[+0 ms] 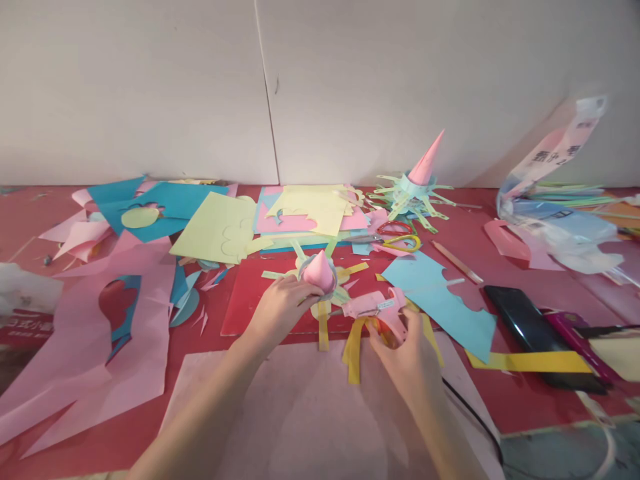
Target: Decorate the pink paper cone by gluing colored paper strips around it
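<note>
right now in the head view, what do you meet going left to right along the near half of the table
pink cut paper sheet → left hand on the pink paper cone flower → pink glue gun in the right hand → blue paper sheet → black phone

Little can be read here. The clear plastic bag at the upper right of the frame carries a few large dark characters on its pink-and-white header, too blurred and tilted to make out. At the left edge, a white packet shows a red band with pale characters, also blurred, and the small label on the pink glue gun near the centre is too small to read.
</note>
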`<move>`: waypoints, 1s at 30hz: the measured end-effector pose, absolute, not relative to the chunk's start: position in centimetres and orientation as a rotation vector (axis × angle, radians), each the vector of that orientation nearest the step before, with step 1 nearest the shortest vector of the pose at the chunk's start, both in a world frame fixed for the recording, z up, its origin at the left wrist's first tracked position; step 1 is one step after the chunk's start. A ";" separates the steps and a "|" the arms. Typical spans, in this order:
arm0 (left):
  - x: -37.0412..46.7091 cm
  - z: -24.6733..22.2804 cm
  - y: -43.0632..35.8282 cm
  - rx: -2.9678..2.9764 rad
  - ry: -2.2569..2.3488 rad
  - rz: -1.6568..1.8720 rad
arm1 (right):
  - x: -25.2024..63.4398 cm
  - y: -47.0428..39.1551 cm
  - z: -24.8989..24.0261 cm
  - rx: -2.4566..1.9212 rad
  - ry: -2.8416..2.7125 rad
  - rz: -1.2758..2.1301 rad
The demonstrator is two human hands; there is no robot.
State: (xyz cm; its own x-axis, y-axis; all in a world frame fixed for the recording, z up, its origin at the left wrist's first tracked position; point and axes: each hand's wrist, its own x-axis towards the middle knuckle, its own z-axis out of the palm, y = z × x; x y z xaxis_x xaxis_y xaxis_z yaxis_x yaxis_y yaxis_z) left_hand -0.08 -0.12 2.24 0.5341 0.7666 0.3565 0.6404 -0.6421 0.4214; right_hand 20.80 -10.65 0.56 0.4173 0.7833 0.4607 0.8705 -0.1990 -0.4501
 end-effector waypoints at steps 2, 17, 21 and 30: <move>0.0 2.3 -0.1 2.526 1.180 0.771 | 20.6 -10.8 0.4 -2.019 -1.400 -0.194; 0.3 2.6 -0.2 2.490 1.206 0.800 | 18.9 -10.1 -0.1 -2.154 -1.316 -0.116; 0.3 2.8 -0.3 2.489 1.213 0.796 | 18.6 -10.0 -0.2 -2.181 -1.260 -0.088; 0.2 2.5 -0.2 2.480 1.236 0.812 | 18.4 -10.0 -0.1 -2.184 -1.243 -0.008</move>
